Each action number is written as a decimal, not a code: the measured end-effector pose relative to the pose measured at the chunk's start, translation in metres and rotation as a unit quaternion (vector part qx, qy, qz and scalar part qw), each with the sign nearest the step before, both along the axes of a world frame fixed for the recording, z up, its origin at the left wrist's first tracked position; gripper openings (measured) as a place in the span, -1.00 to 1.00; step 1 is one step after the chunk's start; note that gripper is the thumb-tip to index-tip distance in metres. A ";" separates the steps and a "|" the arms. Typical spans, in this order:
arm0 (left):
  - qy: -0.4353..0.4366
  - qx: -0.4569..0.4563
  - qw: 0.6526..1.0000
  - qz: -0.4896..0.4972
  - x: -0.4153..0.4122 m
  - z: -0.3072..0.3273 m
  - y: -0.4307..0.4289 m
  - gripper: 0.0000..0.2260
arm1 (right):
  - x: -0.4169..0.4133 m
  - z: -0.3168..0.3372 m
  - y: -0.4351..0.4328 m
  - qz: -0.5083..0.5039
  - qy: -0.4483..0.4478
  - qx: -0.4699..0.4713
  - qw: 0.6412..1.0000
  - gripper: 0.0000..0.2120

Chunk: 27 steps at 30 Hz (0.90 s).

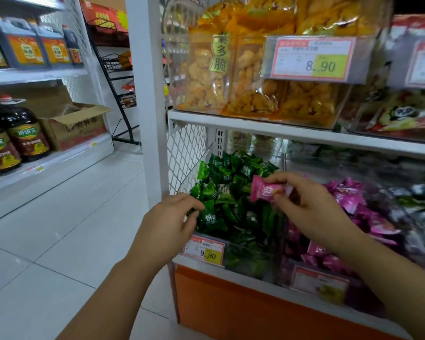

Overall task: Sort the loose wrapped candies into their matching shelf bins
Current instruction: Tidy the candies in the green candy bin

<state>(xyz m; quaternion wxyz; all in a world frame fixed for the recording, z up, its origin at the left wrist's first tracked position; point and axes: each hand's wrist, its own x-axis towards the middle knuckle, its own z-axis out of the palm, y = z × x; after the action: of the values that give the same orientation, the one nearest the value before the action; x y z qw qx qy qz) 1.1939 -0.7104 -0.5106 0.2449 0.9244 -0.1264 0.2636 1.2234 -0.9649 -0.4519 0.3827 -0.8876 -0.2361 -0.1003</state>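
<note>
A clear bin on the lower shelf is heaped with green wrapped candies. To its right stands a second clear bin of pink wrapped candies. My right hand pinches one pink wrapped candy and holds it above the green heap. My left hand is at the green bin's left front corner, its curled fingers pinching a green candy at the pile's edge.
Above hangs a white shelf carrying clear bins of orange snack bags. A white upright post stands left of the bins. Across the tiled aisle floor, a shelf holds oil bottles and a cardboard box.
</note>
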 end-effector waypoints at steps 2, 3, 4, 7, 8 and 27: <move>0.000 0.000 1.000 -0.005 -0.002 0.000 0.000 -0.83 | -0.009 -0.009 -0.026 -0.070 -0.036 0.023 0.997 -0.73; -0.002 0.001 1.000 -0.007 -0.002 0.000 0.000 -0.83 | -0.013 -0.014 -0.039 -0.099 -0.042 0.016 0.994 -0.72; -0.003 0.002 1.000 -0.008 -0.003 0.000 -0.001 -0.83 | -0.016 -0.020 -0.051 -0.123 -0.043 -0.004 0.992 -0.72; 0.000 0.002 1.000 -0.012 -0.003 0.001 -0.006 -0.83 | -0.021 -0.028 -0.076 -0.162 -0.029 -0.081 0.983 -0.72; 0.003 0.002 1.000 -0.019 -0.004 0.001 -0.010 -0.83 | -0.022 -0.027 -0.080 -0.162 -0.019 -0.104 0.981 -0.70; 0.328 0.207 0.899 -0.202 0.062 0.033 -0.090 -0.71 | -0.019 -0.019 -0.050 0.092 -0.024 -0.295 0.951 -0.55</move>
<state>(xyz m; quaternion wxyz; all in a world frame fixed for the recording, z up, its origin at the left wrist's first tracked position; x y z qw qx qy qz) 1.2563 -0.8007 -0.4775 0.1233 0.9431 -0.2743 -0.1419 1.2042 -1.0149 -0.4707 0.1056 -0.9328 -0.3444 -0.0120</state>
